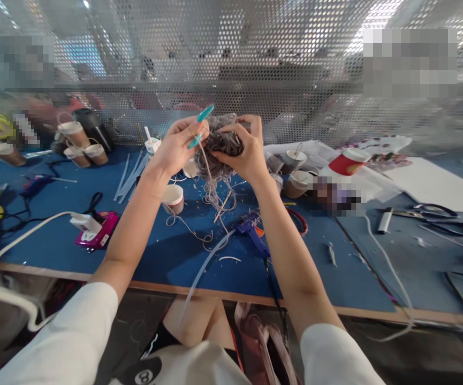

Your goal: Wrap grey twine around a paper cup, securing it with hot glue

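Held up above the table, a tangled bundle of grey yarn (215,160) sits between my two hands. My right hand (249,147) is closed around its right side, fingers curled over the top and thumb below. My left hand (181,144) is closed on a slim teal tool (205,113) at the bundle's left edge. Two teal parts of it stick out; the rest is hidden in my fingers. A pale yarn strand runs down from that hand, and loose ends hang beneath the bundle. Below stands a paper cup (173,199), with a cord trailing from it.
A blue glue gun (251,230) with a clear glue stick lies below my hands. At left are a pink power strip (98,230) and several brown cups (74,136). Right are more cups, a red cup (348,162) and black-handled scissors (435,214). A perforated metal screen (295,69) rises behind.
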`<action>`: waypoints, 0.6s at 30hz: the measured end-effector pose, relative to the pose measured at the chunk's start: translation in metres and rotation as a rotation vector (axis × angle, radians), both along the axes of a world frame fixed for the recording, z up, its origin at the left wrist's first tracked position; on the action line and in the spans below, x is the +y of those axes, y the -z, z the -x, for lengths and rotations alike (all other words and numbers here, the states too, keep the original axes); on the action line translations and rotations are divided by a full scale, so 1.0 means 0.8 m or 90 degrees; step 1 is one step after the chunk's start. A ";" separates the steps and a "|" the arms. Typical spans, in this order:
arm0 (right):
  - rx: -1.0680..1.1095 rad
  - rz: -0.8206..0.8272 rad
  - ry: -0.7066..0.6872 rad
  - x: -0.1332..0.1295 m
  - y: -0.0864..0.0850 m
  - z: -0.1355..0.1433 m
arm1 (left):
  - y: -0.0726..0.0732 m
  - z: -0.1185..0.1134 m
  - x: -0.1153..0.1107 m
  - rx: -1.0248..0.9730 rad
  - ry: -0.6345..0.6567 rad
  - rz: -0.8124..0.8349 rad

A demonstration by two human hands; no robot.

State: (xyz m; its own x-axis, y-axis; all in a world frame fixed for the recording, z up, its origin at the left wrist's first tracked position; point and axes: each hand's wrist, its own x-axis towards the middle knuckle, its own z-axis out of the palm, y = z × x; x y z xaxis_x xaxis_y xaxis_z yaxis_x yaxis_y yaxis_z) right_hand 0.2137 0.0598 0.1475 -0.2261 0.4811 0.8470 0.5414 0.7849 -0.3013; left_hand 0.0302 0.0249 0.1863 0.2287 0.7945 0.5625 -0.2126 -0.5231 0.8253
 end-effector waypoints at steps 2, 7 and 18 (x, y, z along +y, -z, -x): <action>0.005 -0.002 0.025 -0.003 -0.003 -0.004 | -0.004 -0.003 -0.011 -0.007 0.019 0.006; 0.028 -0.007 0.053 -0.004 -0.002 -0.006 | 0.002 -0.018 -0.025 -0.008 0.005 -0.010; 0.045 0.007 -0.006 -0.002 -0.006 0.000 | 0.001 -0.017 -0.066 0.019 0.002 -0.128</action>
State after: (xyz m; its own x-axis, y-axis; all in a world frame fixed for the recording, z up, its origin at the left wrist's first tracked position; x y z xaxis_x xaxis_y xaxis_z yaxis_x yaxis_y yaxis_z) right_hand 0.2134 0.0584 0.1523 -0.1701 0.4890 0.8555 0.5114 0.7859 -0.3476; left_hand 0.0437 -0.0283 0.1855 0.2502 0.6664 0.7023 -0.1913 -0.6771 0.7106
